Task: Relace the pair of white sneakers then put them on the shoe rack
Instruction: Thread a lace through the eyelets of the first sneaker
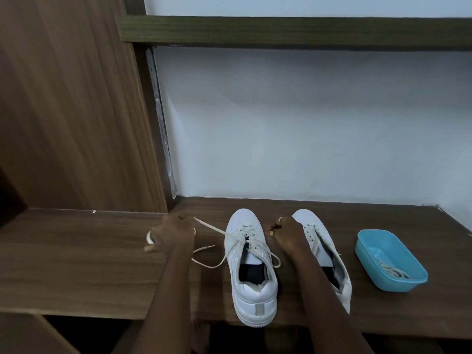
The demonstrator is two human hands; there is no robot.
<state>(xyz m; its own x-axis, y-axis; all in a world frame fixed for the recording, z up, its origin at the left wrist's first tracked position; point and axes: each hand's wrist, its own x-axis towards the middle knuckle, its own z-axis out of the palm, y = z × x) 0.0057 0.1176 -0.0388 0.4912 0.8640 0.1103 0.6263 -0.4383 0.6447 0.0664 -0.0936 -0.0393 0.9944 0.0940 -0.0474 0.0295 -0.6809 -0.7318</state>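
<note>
Two white sneakers stand side by side on the dark wooden shelf [76,251], toes toward the wall. The left sneaker [251,264] is laced, and its white lace [212,229] runs out to the left. My left hand [173,232] grips that lace, which loops round its fingers, and holds it taut. My right hand [287,233] is curled between the two shoes; what it grips is hidden. The right sneaker [319,241] has empty eyelets and lies partly under my right forearm.
A blue plastic tub [367,249] with a coiled white lace [393,270] inside sits on the shelf at the right. A wooden side panel [76,111] rises at the left, and a dark upper shelf board [281,31] runs across the wall above.
</note>
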